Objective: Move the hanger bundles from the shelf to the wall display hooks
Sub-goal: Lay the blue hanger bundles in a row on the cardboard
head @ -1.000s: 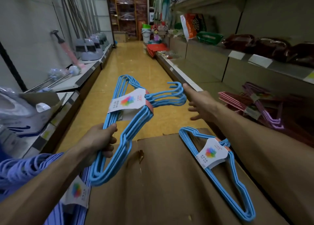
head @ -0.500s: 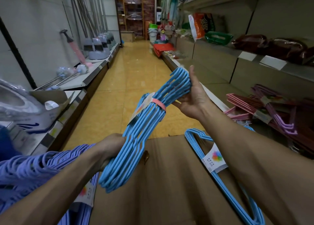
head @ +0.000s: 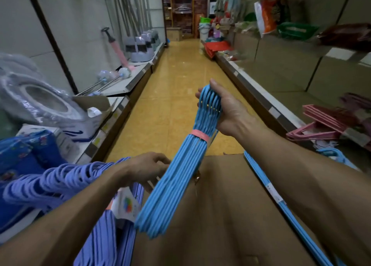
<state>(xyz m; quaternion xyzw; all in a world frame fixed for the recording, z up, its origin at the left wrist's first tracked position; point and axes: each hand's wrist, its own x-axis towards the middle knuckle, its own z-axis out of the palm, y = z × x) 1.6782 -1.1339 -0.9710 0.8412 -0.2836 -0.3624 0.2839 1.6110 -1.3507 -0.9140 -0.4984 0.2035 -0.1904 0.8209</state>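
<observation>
A bundle of light-blue hangers (head: 176, 181), tied with a pink band, is seen edge-on above a brown cardboard box (head: 230, 215). My right hand (head: 226, 113) grips the bundle's hook end at the top. My left hand (head: 148, 169) holds its lower part from the left side. A second blue hanger bundle (head: 267, 187) lies on the box along its right edge, partly under my right arm. Purple hanger bundles (head: 50, 183) hang over my left forearm, one with a white label (head: 126, 205).
An aisle with a yellow floor (head: 176, 89) runs ahead between low shelves. Pink hanger bundles (head: 321, 123) lie on the right shelf. Wrapped goods and mops sit on the left shelf (head: 128, 83). Buckets and boxes stand at the aisle's far end.
The blue bundle has turned from flat, label showing, to edge-on. My right hand reached in and took its hook end. The view shifted left down the aisle.
</observation>
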